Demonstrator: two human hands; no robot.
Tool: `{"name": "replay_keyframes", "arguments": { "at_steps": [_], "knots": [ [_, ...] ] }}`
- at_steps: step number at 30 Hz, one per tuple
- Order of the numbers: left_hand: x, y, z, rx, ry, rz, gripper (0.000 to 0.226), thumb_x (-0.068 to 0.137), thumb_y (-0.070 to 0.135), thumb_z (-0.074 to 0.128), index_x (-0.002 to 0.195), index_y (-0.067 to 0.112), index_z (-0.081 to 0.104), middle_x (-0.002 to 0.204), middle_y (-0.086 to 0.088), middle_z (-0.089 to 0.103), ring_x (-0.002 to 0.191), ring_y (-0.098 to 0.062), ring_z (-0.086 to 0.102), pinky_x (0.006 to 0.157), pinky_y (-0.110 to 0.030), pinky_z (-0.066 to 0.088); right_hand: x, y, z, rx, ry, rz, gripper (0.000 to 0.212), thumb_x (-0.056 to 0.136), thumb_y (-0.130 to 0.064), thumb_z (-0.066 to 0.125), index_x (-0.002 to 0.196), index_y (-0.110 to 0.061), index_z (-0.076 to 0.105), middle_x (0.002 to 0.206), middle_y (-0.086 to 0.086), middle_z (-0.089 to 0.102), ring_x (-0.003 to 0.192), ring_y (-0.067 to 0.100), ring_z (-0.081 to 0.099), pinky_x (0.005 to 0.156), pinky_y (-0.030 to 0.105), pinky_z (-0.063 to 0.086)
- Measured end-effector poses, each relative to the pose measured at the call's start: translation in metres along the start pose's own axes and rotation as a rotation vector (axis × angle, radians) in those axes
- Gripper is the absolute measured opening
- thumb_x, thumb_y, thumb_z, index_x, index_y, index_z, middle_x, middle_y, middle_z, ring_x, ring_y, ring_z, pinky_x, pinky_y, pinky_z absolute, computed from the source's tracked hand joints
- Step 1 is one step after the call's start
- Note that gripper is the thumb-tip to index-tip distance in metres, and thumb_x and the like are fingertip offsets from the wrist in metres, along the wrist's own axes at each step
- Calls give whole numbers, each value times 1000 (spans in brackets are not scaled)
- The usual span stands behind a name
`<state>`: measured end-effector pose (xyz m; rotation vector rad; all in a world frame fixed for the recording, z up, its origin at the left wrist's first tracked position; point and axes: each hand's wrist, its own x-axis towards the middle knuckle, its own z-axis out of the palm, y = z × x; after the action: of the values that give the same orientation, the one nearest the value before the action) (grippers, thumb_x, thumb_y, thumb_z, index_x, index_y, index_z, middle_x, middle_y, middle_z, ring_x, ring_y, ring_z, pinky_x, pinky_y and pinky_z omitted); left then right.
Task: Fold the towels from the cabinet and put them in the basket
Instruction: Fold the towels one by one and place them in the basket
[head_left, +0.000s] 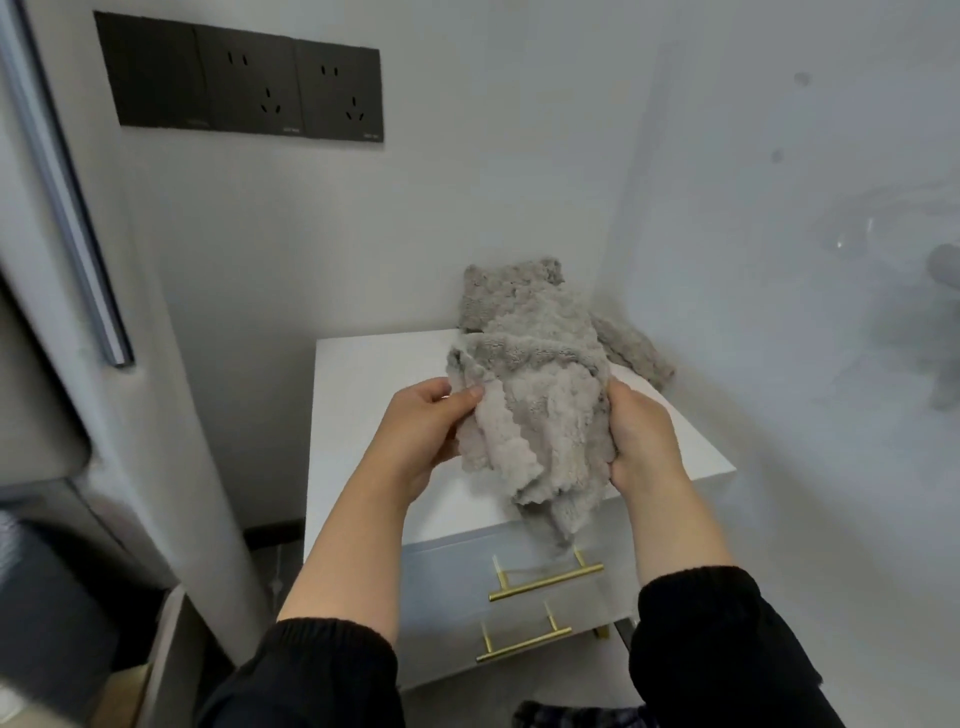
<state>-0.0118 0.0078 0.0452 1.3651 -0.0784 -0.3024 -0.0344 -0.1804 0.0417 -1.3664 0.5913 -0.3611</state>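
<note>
You grip the crumpled grey towel (540, 405) above the white cabinet (374, 395), left hand (421, 431) pinching its 9 o'clock edge and right hand (641, 441) clenched round its 3 o'clock edge, likely hunting corners to fold; no basket shows.

place: home room | cues: white drawer cabinet (374, 415), brass handles (545, 581), wall sockets (244, 88)

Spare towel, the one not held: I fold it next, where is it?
In the head view the spare towel lies at the back right corner of the cabinet top, against the wall, right behind the held towel.
</note>
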Motion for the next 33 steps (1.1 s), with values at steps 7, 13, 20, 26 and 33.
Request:
{"name": "replay_keyframes", "arguments": {
  "at_steps": [7, 13, 20, 26, 33],
  "knots": [
    [1, 5, -1, -380, 121, -86, 12, 94, 3, 52, 86, -2, 60, 70, -9, 62, 56, -13, 58, 43, -15, 47, -34, -19, 1, -354, -275, -382, 44, 94, -51, 44, 85, -15, 67, 88, 5, 71, 78, 16, 64, 77, 35, 49],
    [-2, 3, 2, -326, 47, -33, 15, 95, 4, 51, 85, 0, 60, 80, -11, 67, 61, -12, 66, 58, -19, 56, -54, -14, 9, -602, -723, -275, 64, 67, -62, 64, 121, -31, 47, 121, -18, 54, 107, -9, 50, 97, 23, 42],
    [-6, 3, 4, -301, 59, -53, 12, 94, 8, 54, 86, 3, 62, 79, -9, 67, 65, -14, 64, 60, -20, 58, -46, -7, 8, -635, -563, -487, 31, 83, -14, 69, 110, -29, 63, 100, -14, 67, 91, -2, 62, 78, 18, 49],
    [-5, 8, -10, -329, 195, -65, 25, 92, 14, 49, 70, 10, 58, 64, -5, 59, 55, -16, 57, 52, -25, 46, -40, -20, -9, 125, -550, -186, 20, 76, -22, 64, 87, -9, 74, 91, 10, 74, 86, 21, 71, 78, 36, 55],
    [-21, 25, -30, -188, -213, -208, 29, 93, 23, 48, 82, 14, 73, 79, 1, 74, 73, -10, 71, 66, -22, 57, -41, -40, -27, 498, -516, 109, 39, 77, -39, 58, 93, -8, 77, 103, 14, 72, 92, 27, 71, 74, 47, 58]
  ]
}}
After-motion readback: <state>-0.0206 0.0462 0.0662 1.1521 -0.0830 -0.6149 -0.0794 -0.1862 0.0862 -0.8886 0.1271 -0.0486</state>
